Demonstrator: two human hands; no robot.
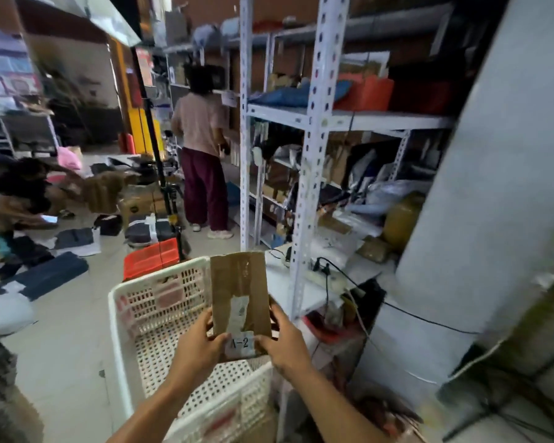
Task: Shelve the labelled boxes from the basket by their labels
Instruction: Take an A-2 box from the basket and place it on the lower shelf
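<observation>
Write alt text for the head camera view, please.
Two hands, left hand and right hand, hold a flat cardboard box labelled A-2 above a white basket. Metal shelves with parcels stand to the right; another person stands at shelves further back.

Dim storeroom: pale floor [71,340] strewn with parcels, slotted metal shelving [314,148] crammed with goods, white pillar [493,193] at right.
</observation>
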